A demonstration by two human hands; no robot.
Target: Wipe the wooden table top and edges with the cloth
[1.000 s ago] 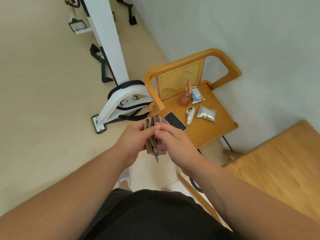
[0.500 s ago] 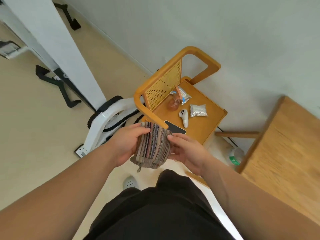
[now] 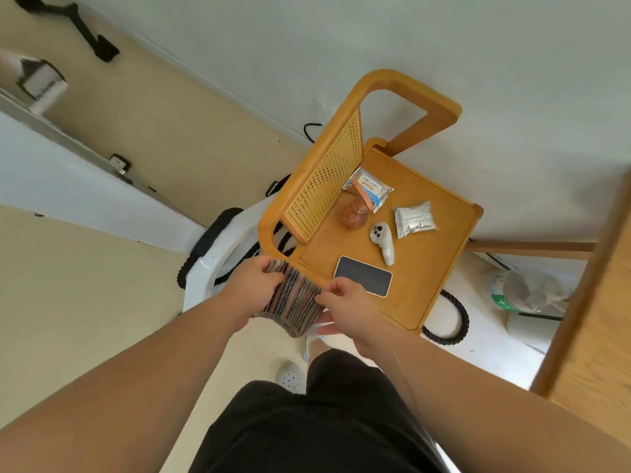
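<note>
A striped multicoloured cloth (image 3: 293, 303) hangs folded between my two hands, just in front of the near left corner of the small wooden table (image 3: 433, 257). My left hand (image 3: 254, 279) grips the cloth's left top edge. My right hand (image 3: 345, 307) pinches its right edge, fingers curled. The table has an orange-brown top and a cane side panel (image 3: 324, 186) under a curved wooden handle. The cloth is not on the top surface.
On the table lie a dark phone (image 3: 363, 275), a white controller (image 3: 383, 242), a silver pouch (image 3: 414, 218), a snack packet (image 3: 370, 188) and a small glass bottle (image 3: 355, 215). White exercise machine (image 3: 218, 264) to the left; larger wooden table (image 3: 601, 336) on the right; wall behind.
My view swung right and closer to the small table. Both hands carried the cloth toward its near left corner and spread it flatter.
</note>
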